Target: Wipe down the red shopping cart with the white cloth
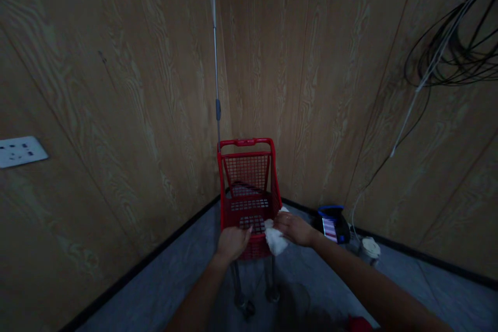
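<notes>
A small red shopping cart (249,155) stands in the corner, its handle toward the walls and its near basket rim toward me. My left hand (234,243) is closed over the left end of that near rim, the thumb lying along the top. At the right corner of the basket, my right hand (292,227) presses a white cloth (275,241) against the rim. Part of the cloth hangs below the fingers, outside the basket. Through the slotted basket floor some light shows, and the wheels are partly visible below.
Wood-grain panels form the corner. A thin metal pole (216,62) rises behind the cart's left side. To the right on the floor are a dark case with a lit screen (329,229) and a pale-topped container (371,248). Cables (447,57) hang upper right; a socket plate (22,152) is left.
</notes>
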`<action>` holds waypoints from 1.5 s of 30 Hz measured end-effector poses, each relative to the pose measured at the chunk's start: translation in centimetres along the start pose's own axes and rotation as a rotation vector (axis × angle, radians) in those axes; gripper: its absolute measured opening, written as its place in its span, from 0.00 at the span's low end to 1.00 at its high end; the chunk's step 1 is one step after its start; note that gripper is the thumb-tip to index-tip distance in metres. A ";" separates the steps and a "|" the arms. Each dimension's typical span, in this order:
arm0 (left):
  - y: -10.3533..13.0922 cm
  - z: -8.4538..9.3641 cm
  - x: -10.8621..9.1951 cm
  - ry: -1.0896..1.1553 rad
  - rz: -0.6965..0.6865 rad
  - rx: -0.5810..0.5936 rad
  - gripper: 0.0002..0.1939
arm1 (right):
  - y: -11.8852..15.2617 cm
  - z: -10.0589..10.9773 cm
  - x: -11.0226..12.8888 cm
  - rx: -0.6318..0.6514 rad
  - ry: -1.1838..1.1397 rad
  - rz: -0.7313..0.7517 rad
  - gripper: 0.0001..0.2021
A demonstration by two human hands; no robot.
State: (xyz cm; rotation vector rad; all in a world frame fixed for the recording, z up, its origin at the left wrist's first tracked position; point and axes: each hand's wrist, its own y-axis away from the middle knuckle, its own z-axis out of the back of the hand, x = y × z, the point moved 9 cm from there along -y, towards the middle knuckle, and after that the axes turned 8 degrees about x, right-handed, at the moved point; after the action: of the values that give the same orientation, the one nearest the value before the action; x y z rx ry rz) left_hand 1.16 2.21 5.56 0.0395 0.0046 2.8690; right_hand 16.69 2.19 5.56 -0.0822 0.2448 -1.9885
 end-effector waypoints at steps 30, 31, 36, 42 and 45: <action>2.9 -1.3 8.2 -0.047 -0.114 -0.028 0.30 | -4.2 4.5 -16.3 0.094 0.085 -0.345 0.16; 2.9 -1.2 8.6 -0.044 -0.109 -0.040 0.30 | -4.1 4.9 -17.1 0.090 0.101 -0.380 0.16; 2.9 -0.6 9.6 -0.053 -0.071 -0.070 0.29 | -3.7 5.6 -18.5 0.002 0.138 -0.493 0.15; 1.9 -0.6 9.3 -0.075 -0.020 -0.055 0.29 | -3.8 4.0 -13.4 -0.129 0.045 -0.412 0.14; 1.5 -0.7 8.8 -0.108 -0.009 -0.040 0.29 | -3.4 3.4 -9.5 -0.214 -0.055 -0.383 0.14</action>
State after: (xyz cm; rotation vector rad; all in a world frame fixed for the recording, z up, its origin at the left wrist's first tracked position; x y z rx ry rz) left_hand -7.71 3.08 5.13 0.1862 -0.0740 2.8529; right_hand 18.14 11.67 10.14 -0.3423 0.4313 -2.3288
